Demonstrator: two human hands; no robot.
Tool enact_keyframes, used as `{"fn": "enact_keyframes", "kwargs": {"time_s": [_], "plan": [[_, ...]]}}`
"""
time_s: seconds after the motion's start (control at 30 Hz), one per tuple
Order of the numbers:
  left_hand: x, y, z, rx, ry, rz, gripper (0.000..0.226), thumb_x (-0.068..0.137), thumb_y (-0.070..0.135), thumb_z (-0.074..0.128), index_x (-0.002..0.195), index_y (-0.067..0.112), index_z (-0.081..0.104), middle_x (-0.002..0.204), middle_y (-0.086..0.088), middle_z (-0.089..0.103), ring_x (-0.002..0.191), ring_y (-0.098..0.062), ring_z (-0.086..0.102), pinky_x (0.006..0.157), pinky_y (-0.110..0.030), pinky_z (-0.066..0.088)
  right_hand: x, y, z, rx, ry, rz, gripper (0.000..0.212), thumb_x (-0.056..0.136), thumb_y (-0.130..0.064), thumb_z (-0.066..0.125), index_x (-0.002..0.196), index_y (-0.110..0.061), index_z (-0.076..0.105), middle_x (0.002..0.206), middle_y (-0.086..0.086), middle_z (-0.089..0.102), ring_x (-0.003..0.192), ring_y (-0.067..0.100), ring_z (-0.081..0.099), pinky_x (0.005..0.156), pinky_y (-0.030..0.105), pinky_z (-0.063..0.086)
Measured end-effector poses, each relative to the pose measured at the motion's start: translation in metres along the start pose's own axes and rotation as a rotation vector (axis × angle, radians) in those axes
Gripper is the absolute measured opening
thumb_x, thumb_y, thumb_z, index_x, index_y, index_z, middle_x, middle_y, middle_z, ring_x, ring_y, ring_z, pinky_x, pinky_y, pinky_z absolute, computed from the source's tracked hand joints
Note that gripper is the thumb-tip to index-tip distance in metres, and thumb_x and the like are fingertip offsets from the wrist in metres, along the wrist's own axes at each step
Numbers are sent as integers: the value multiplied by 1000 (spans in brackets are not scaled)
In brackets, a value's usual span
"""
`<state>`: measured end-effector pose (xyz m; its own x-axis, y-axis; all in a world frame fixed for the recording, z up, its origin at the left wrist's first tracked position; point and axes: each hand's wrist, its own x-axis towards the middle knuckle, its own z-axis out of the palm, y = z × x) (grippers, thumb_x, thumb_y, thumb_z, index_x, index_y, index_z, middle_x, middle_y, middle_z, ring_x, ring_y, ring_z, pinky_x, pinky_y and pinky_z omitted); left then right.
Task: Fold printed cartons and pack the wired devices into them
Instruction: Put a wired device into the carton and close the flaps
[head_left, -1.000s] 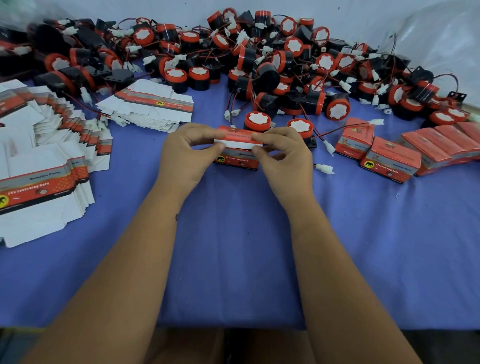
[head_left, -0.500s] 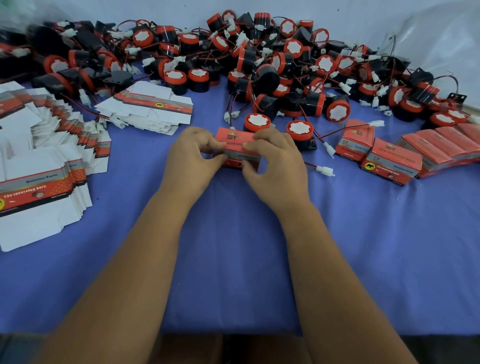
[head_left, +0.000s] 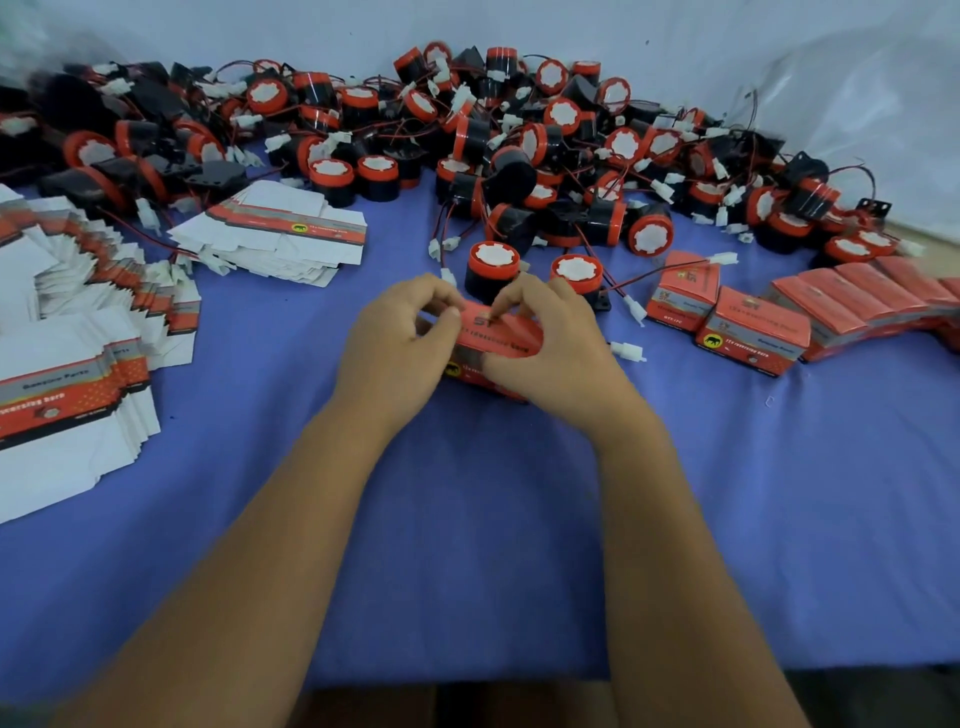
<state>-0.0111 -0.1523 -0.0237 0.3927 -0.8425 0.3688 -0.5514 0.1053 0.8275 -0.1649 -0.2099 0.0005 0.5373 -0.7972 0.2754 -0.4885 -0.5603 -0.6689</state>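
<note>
A red printed carton (head_left: 500, 336) sits on the purple cloth between my hands. My left hand (head_left: 396, 343) grips its left end with curled fingers. My right hand (head_left: 550, 338) holds its right side, fingertips pinching the top flap. Much of the carton is hidden by my fingers. Two black wired devices with red rims and white faces, one (head_left: 492, 265) and another (head_left: 576, 275), stand just behind the carton. A large heap of the same devices (head_left: 519, 150) fills the back of the table.
Flat unfolded cartons lie in fanned stacks at the left (head_left: 67, 364) and in a smaller pile (head_left: 280, 234) behind. Closed red boxes (head_left: 753, 332) and a row of more boxes (head_left: 872, 296) stand at the right. Loose white plugs (head_left: 626, 351) lie near my right hand.
Both hands brought the carton down and closer to me, and tilted it. The white inner flap seen a second ago no longer shows; the red top panel now covers it.
</note>
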Motion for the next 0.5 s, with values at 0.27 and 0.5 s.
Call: {"fn": "enact_keyframes", "kwargs": {"time_s": [0.27, 0.5], "plan": [[-4, 35, 43, 104, -426, -40, 25, 98, 16, 46, 109, 31, 62, 116, 10, 62, 101, -13, 60, 81, -32, 53, -40, 40, -79, -82, 205, 398, 31, 51, -42, 61, 79, -30, 56, 95, -5, 50, 101, 26, 50, 92, 51, 44], [-4, 49, 91, 513, -528, 200, 39, 96, 26, 47, 135, 28, 52, 145, 8, 46, 135, -19, 37, 109, -38, 26, -28, 89, -114, -336, 434, 693, 45, 73, -56, 77, 112, -37, 67, 133, 9, 40, 129, 34, 29, 107, 43, 25]]}}
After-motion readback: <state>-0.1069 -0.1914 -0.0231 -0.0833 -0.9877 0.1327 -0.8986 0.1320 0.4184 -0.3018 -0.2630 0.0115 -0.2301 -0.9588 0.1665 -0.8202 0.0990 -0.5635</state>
